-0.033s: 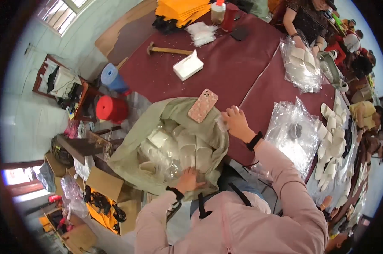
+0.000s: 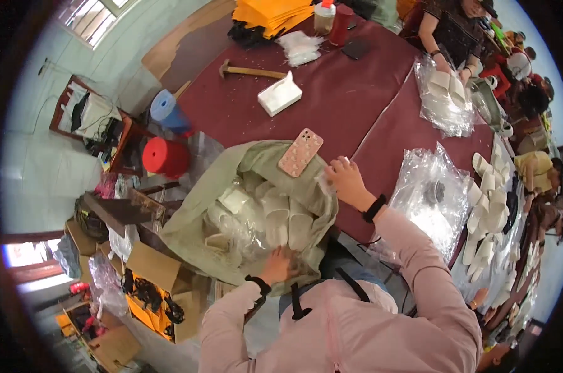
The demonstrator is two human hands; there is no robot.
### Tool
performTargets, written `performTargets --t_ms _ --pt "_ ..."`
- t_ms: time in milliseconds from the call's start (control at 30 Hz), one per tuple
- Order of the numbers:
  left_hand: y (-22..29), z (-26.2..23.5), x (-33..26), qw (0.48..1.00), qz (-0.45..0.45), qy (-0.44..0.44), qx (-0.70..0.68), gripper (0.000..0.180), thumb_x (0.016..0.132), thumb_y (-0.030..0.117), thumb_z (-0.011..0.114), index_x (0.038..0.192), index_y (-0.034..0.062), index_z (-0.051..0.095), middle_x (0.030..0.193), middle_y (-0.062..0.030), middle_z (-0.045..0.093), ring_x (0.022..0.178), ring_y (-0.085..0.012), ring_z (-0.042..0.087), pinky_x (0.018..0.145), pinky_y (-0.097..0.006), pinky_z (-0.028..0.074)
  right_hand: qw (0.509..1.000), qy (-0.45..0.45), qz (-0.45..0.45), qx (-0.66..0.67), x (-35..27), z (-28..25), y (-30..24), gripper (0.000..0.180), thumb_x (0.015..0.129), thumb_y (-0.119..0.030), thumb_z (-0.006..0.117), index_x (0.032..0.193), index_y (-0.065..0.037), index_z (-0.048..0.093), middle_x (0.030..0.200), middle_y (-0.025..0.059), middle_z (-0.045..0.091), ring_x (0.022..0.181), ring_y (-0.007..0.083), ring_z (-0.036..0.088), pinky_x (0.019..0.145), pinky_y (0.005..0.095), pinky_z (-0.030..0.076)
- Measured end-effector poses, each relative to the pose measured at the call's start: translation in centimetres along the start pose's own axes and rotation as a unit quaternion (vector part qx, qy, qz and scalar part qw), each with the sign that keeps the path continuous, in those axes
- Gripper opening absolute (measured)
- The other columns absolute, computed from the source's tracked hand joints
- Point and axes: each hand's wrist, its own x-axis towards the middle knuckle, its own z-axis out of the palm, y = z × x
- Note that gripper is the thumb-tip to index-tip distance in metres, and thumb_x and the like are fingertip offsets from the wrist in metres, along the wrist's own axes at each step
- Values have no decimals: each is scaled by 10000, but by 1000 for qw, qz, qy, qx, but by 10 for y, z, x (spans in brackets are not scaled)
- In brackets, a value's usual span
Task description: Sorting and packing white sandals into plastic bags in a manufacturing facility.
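A large pale green woven sack (image 2: 197,208) gapes in front of me, leaning on the table's near edge. Inside are several cream slippers (image 2: 276,219), some in clear plastic wrap. My left hand (image 2: 280,266) lies at the sack's near rim with its fingers spread, next to the slippers. At the right rim, my right hand (image 2: 348,182) has its fingers stretched out and apart over the table's edge; something small and white shows by its fingertips. A pink patterned phone (image 2: 300,153) rests on the sack's far rim, between the sack and the table.
On the dark red table (image 2: 350,93) are a hammer (image 2: 253,72), a white box (image 2: 280,96) and clear plastic bags (image 2: 427,199). Across it, a person's hands handle bagged slippers (image 2: 446,87). More slippers (image 2: 489,208) lie at right. Cardboard boxes (image 2: 154,270) and a red roll (image 2: 165,156) stand left.
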Motion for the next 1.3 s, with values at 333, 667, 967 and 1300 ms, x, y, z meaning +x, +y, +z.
performTargets --t_ms 333,667,967,1300 --pt "3 49 -74 966 2 -113 -233 464 829 267 507 1238 82 394 1114 -226 484 1011 -359 487 856 -402 398 984 -60 62 -155 -33 36 -34 551 780 -120 515 1302 -186 353 1369 124 285 1261 308 274 1018 488 208" --pt "25 26 -124 883 3 -281 -376 550 911 379 360 1322 25 275 1310 -174 373 1199 -249 370 981 -314 288 938 -5 346 14 -168 -13 -61 627 750 -249 564 1322 -209 310 1387 110 254 1260 329 254 1008 546 174" --pt "61 13 -98 872 74 -321 -362 531 913 424 319 1249 23 408 1276 -129 440 1172 -261 407 979 -309 297 846 -63 525 -75 -315 -24 8 592 832 -357 498 1355 -221 257 1420 91 194 1283 347 204 1002 576 161" --pt "149 -59 -17 989 73 -109 -68 321 855 288 472 810 -20 551 791 -191 567 707 -333 538 644 -394 411 888 -108 446 -13 -362 16 42 614 827 -426 465 1349 -169 271 1409 141 207 1267 358 245 982 562 215"
